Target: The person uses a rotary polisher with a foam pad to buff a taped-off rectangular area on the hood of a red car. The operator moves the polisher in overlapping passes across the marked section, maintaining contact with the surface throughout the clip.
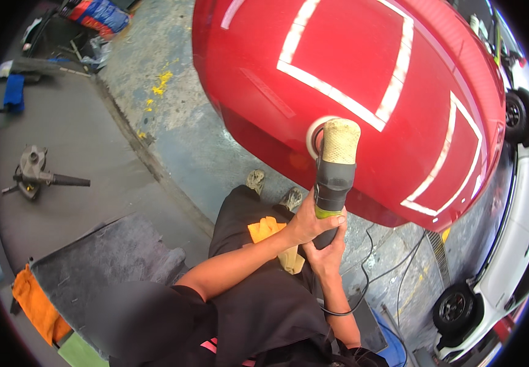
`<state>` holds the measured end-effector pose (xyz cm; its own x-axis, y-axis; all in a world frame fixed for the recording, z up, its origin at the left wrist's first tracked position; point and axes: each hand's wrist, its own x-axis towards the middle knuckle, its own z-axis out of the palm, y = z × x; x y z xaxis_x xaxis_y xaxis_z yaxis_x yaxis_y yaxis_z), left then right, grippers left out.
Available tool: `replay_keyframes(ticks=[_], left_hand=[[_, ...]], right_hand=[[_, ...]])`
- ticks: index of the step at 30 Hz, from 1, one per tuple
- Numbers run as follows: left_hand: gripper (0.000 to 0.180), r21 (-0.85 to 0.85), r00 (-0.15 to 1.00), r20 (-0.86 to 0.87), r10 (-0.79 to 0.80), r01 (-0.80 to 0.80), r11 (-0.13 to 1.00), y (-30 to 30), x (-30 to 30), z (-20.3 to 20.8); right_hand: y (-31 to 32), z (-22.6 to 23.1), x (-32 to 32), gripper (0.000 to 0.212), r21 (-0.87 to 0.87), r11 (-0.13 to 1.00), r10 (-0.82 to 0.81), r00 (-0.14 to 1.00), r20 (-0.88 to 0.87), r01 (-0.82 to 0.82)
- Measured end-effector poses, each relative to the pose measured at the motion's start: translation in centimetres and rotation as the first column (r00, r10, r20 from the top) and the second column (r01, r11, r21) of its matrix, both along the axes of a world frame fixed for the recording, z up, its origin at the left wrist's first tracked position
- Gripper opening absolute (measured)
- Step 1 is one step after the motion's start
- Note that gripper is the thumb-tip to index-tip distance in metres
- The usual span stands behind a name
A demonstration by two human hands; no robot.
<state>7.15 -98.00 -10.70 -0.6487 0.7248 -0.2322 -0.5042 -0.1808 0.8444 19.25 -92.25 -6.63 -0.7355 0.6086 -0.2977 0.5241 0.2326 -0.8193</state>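
Both hands are closed round a corded power polisher point(336, 177) with a black and green body and a cream textured cover on its head. My left hand point(309, 220) wraps the body by the green band. Just below it, my right hand point(328, 252) grips the rear handle. The polisher's round pale pad point(312, 139) is at the near edge of a glossy red car panel point(252, 116), partly hidden by the tool; contact cannot be made out. Bright white strips outline rectangles on the panel. A yellow cloth point(266, 229) hangs against my dark clothing beside my left forearm.
A black cord point(367, 269) loops down on my right. At left, a grey blower point(35, 168) lies on a dark surface; nearer are a dark mat point(111, 257) and an orange cloth point(35, 306). A white car point(503, 244) stands at right, beyond a floor drain grate point(439, 257).
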Motion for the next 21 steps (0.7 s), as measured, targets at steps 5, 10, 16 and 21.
replay_keyframes(ticks=[5,10,16,21], left_hand=[[0.05,-0.028,0.997,0.044,0.068,-0.067,0.997,-2.7,-5.1,-0.4],[0.059,-0.099,0.976,0.123,0.181,-0.169,0.981,-8.2,-11.5,-1.5],[0.074,-0.13,0.921,0.168,0.351,-0.332,0.934,-14.0,-20.0,-3.5],[0.069,0.032,0.879,0.323,0.35,-0.38,0.924,-16.6,-28.7,-6.3]], right_hand=[[-1.0,0.1,-5.4,0.113,0.015,0.99,0.135,0.983,0.124,-0.138],[-4.4,1.0,-14.2,0.114,0.096,0.946,0.29,0.94,0.179,-0.31],[-8.7,-0.3,-24.4,0.11,0.09,0.89,0.418,0.878,0.233,-0.447],[-11.4,-1.9,-33.8,0.113,0.14,0.843,0.465,0.835,0.294,-0.519]])
